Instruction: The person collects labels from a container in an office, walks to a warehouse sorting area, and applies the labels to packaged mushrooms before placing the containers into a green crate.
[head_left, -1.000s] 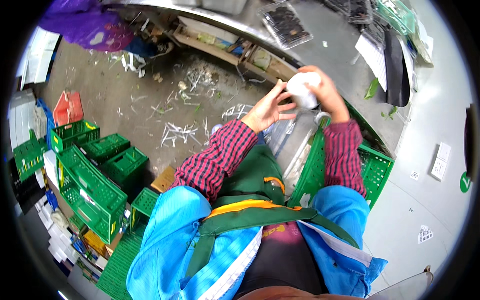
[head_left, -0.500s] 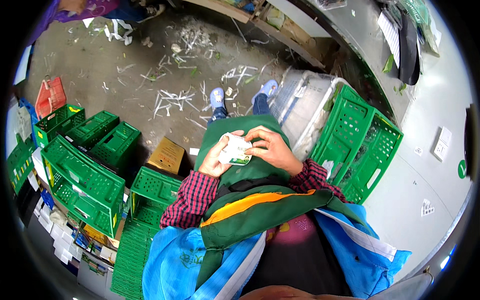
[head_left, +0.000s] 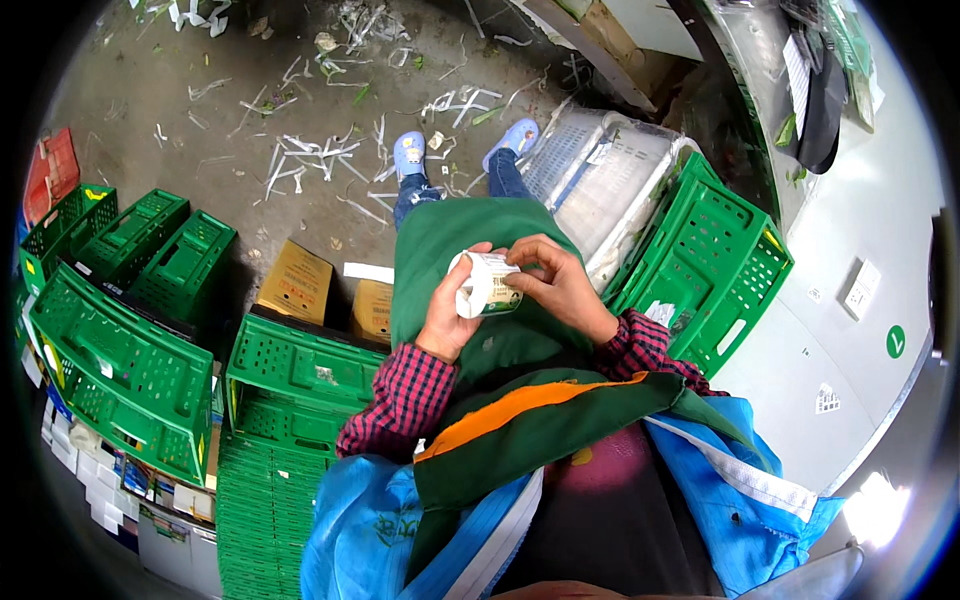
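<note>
A roll of printed labels [head_left: 476, 284], white with some green, is held over my lap above the green apron [head_left: 440, 238]. My left hand [head_left: 447, 318] grips the roll from its left side, thumb and fingers around it. The roll's white side and hollow core face left. My right hand [head_left: 562, 287] is bent over the roll's right edge, with thumb and forefinger pinched at a label's edge. Whether that label is lifted off the roll, I cannot tell.
Green plastic crates [head_left: 125, 350] stand at the left, with a brown cardboard box [head_left: 295, 283] beside them. More green crates [head_left: 697, 262] lean at the right, against a wrapped white bundle [head_left: 625, 180]. White strips [head_left: 310, 160] litter the floor. A grey-white surface [head_left: 800, 345] lies far right.
The roll has turned in my hands, so its side and core now show. My right fingers stay at its right edge. The whole view has shifted slightly.
</note>
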